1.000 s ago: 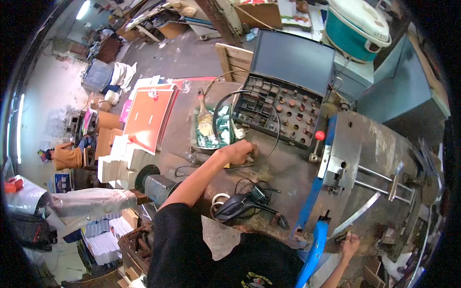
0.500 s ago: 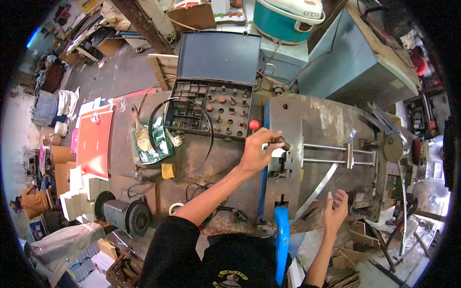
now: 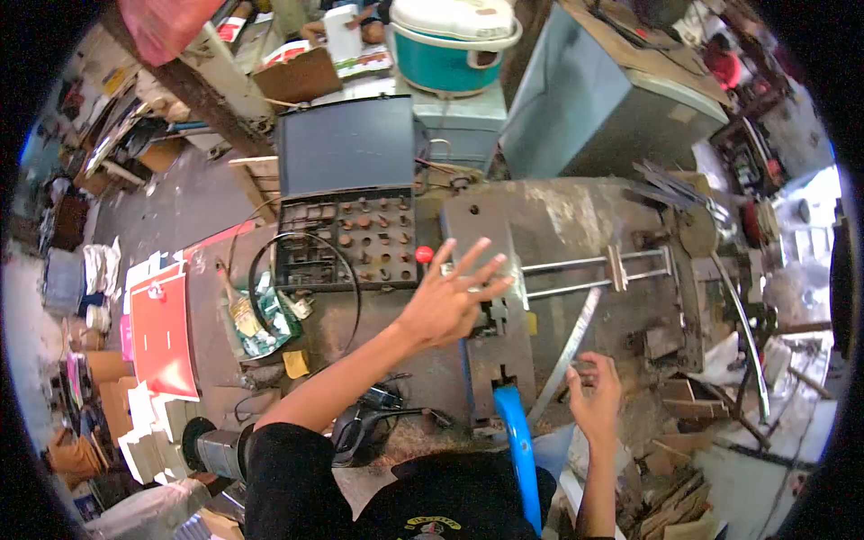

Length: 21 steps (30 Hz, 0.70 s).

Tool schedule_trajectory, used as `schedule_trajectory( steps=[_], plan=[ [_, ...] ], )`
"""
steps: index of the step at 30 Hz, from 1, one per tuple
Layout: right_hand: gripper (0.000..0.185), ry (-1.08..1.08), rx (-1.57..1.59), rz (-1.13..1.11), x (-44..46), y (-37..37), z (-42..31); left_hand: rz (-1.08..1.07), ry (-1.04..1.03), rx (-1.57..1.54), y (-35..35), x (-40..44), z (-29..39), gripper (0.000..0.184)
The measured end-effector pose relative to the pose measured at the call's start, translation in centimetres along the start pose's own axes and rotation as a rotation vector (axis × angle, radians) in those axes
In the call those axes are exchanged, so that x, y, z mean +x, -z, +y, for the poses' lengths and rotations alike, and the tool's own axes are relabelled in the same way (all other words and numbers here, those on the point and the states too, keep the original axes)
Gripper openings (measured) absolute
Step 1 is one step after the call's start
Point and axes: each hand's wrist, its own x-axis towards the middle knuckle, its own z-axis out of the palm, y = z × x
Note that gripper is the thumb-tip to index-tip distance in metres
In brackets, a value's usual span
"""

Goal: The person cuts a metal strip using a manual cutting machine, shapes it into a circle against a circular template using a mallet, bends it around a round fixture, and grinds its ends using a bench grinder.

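Note:
My left hand point(image 3: 447, 304), fingers spread and holding nothing I can see, is over the metal machine head point(image 3: 487, 360) with its notched slots. A red ball knob point(image 3: 424, 255) sits just left of its fingertips. My right hand point(image 3: 597, 396) is loosely curled with a gap between thumb and fingers, right beside a flat metal strip point(image 3: 567, 351) that slants across the machine's bed. Beyond the strip, two shiny guide rods point(image 3: 576, 265) carry a sliding metal crosspiece point(image 3: 617, 268). A blue curved handle point(image 3: 517, 441) rises close to my body.
An open dark case point(image 3: 346, 144) of dies and punches stands at the back. Nearer lie a black hoop point(image 3: 357, 306), a brush point(image 3: 241, 301) and a red folder point(image 3: 162, 333). A teal cooler point(image 3: 450, 63) and a grey cabinet point(image 3: 576, 108) stand behind. Metal strips point(image 3: 679, 191) lie far right.
My left hand has gone from pinched fingers at the machine head to a spread hand. The right hand has curled more and come closer to the strip. The view has shifted.

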Motion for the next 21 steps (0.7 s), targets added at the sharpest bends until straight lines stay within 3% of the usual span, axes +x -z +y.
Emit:
schedule_trajectory(
  steps=[2, 8, 10, 13, 14, 15, 16, 17, 18, 19, 20, 21],
  plan=[
    [0.027, 0.009, -0.018, 0.012, -0.5, -0.1, 0.6, 0.031, 0.034, 0.069, -0.5, 0.0, -0.4, 0.061],
    [0.026, 0.027, -0.020, 0.001, -2.2, -0.6, 1.1, -0.033, -0.001, -0.130, -2.4, 0.6, -1.3, 0.070],
    [0.024, 0.093, -0.015, -0.025, -2.2, -0.9, 0.4, -0.136, 0.010, 0.063, -1.8, 0.4, -2.1, 0.069],
    [0.026, 0.154, -0.009, 0.010, -2.0, 0.0, -1.7, -0.113, -0.090, 0.138, -0.4, 1.0, -2.9, 0.066],
    [0.025, 0.170, 0.068, 0.099, -2.4, 0.6, -3.4, -0.141, -0.052, 0.145, -0.8, 0.7, -4.9, 0.062],
    [0.024, 0.184, 0.147, 0.178, -3.0, 1.9, -5.9, 0.123, 0.206, -0.043, -0.2, 1.1, -5.2, 0.040],
    [0.026, 0.309, 0.117, 0.378, -4.3, 3.1, -7.7, 0.057, 0.538, -0.051, 0.5, 1.4, -5.9, 0.030],
    [0.027, 0.430, 0.097, 0.561, -6.2, 4.8, -9.3, 0.340, 0.387, 0.208, -1.7, 0.3, -6.7, 0.025],
    [0.029, 0.499, 0.252, 0.413, -7.3, 7.5, -10.4, 0.090, 0.482, 0.139, -1.6, 0.1, -6.2, 0.022],
    [0.032, 0.543, 0.410, 0.258, -8.4, 10.3, -11.6, 0.182, 0.398, -0.097, -3.4, -0.8, -7.0, 0.022],
    [0.034, 1.019, 0.657, 0.526, -7.6, 10.5, -12.8, 0.217, 0.344, -0.067, -3.4, -1.3, -6.5, 0.025],
    [0.038, 1.236, 0.809, 0.676, -7.1, 10.4, -14.2, 0.220, 0.384, -0.186, -3.0, -1.4, -6.8, 0.021]
  ],
)
